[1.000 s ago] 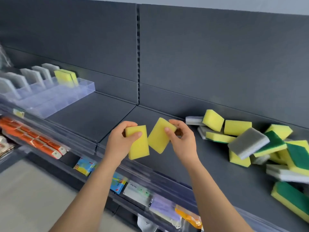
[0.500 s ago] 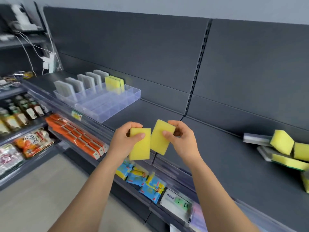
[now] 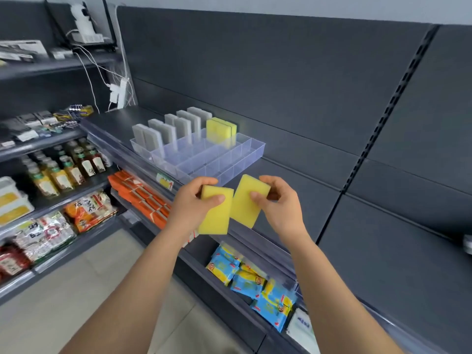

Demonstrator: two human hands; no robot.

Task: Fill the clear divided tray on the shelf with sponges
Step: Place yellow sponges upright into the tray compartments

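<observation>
The clear divided tray (image 3: pixel 245 159) stands on the dark shelf, just beyond my hands. Several grey sponges (image 3: pixel 163 135) stand upright in its left lanes, and yellow sponges (image 3: pixel 220 130) stand at the back of a lane further right. Its rightmost lanes hold nothing. My left hand (image 3: pixel 192 200) grips one yellow sponge (image 3: pixel 216 218) by its top edge. My right hand (image 3: pixel 279 200) grips a second yellow sponge (image 3: pixel 246 204), tilted, its lower corner touching the first. Both sponges hang in front of the shelf edge, near the tray's front right corner.
The dark shelf (image 3: pixel 344 226) runs bare to the right of the tray. Orange packs (image 3: pixel 138 192) and blue-yellow packets (image 3: pixel 258 279) lie on the lower shelf. Bottles (image 3: pixel 63 169) and snack bags (image 3: pixel 86 210) fill racks at left. Cables and a power strip (image 3: pixel 118 92) hang at upper left.
The view has swung left, so the tray now sits right behind my hands and the loose sponge pile has left the frame. Both hands keep their sponges, side by side.
</observation>
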